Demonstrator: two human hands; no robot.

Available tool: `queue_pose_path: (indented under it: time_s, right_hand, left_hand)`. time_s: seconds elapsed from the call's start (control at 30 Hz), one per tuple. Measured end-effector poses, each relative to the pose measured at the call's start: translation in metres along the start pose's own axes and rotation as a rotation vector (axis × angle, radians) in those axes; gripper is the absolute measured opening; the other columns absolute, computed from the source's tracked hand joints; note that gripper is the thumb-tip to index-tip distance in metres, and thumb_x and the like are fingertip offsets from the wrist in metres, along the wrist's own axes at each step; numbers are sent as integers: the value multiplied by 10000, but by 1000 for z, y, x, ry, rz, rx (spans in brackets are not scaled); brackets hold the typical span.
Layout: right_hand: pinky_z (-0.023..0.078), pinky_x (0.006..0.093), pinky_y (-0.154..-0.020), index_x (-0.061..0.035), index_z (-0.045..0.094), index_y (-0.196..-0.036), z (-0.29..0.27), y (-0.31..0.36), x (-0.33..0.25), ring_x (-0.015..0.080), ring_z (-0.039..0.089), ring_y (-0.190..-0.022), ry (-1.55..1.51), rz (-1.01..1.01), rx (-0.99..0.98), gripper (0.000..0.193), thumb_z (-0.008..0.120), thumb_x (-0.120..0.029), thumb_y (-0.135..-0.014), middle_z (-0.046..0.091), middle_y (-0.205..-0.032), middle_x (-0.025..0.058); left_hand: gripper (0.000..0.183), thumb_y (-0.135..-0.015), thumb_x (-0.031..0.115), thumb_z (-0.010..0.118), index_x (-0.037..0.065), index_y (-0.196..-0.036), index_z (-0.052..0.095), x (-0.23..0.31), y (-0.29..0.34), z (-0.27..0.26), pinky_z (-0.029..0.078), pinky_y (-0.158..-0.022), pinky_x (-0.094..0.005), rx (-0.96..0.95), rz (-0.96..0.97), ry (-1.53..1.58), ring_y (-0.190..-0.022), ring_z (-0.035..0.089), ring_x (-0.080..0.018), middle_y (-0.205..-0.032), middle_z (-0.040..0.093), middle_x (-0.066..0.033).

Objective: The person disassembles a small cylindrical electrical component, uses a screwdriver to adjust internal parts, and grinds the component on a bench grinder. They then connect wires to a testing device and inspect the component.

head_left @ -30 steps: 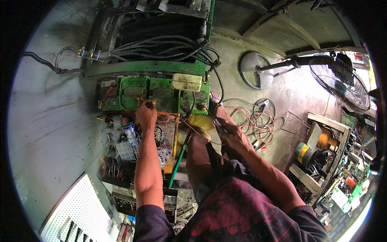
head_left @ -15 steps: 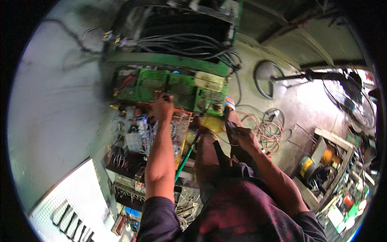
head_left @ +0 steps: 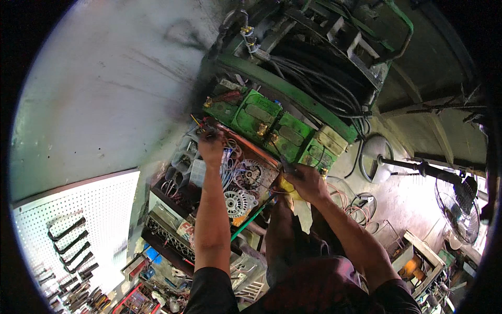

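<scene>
My left hand (head_left: 210, 146) is over the left end of the workbench, beside the green batteries. Its fingers are closed; what they hold, if anything, is lost in the dark blur. By its fingertips is a thin yellow piece (head_left: 195, 120). My right hand (head_left: 306, 183) grips a slim rod with a dark handle (head_left: 286, 165), its kind unclear. The rod points up and left at the brass-coloured terminal area of a green battery (head_left: 294, 137); I cannot tell whether it touches. Another green battery (head_left: 256, 116) sits to its left. Below lie a round alternator part (head_left: 238, 204) and a bundle of wires (head_left: 228, 170).
A green metal frame (head_left: 293, 86) with thick black cables (head_left: 319, 83) stands behind the batteries. On the left is a white pegboard (head_left: 115, 209) with hung tools. To the right are a pedestal fan (head_left: 457, 204), coiled hoses (head_left: 361, 209) and a wooden crate (head_left: 426, 256).
The view has turned and shifted, and is sharper. My right hand has moved from near my legs up to the batteries with the slim rod. My left hand has moved off the batteries to their left end.
</scene>
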State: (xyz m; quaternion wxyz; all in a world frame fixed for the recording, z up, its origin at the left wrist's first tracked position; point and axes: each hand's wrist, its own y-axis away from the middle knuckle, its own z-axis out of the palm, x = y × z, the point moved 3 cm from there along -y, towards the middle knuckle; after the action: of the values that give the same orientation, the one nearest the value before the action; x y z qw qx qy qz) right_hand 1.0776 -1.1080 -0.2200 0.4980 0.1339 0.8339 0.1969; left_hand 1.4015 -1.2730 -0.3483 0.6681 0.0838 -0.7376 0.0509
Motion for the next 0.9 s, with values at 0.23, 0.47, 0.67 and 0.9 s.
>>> queue_pose_path:
  time_s: [0.23, 0.47, 0.67, 0.9]
  right_hand:
    - [547, 464, -840, -69, 683, -1224, 48, -29, -19, 399, 696, -1028, -153, 119, 22, 469, 679, -391, -883, 717, -1083, 235]
    - [532, 391, -782, -71, 684, -1236, 63, -34, -25, 273, 723, -866, -128, 145, 131, 479, 708, -371, -864, 739, -951, 170]
    - [542, 473, -813, -73, 682, -1171, 67, -53, -23, 413, 700, -963, -144, 171, 96, 403, 671, -359, -888, 725, -995, 222]
    - [552, 437, -799, -87, 698, -1198, 72, -64, -18, 372, 717, -925, -157, 202, 83, 397, 677, -339, -892, 732, -987, 210]
  left_hand:
    - [282, -789, 191, 847, 25, -971, 710, 39, -96, -7, 543, -752, -434, 71, 222, -864, -837, 719, -367, -869, 739, -174]
    - [262, -800, 167, 802, 26, -1006, 724, 44, -146, 24, 549, -794, -507, -43, 272, -1189, -922, 702, -438, -945, 728, -236]
    - [277, -807, 168, 774, 5, -1024, 718, 34, -159, 28, 557, -834, -528, -68, 114, -1185, -956, 686, -469, -1003, 714, -269]
    - [249, -821, 175, 755, 9, -1003, 716, 39, -157, 28, 551, -848, -536, -94, 140, -1231, -988, 677, -469, -1006, 717, -259]
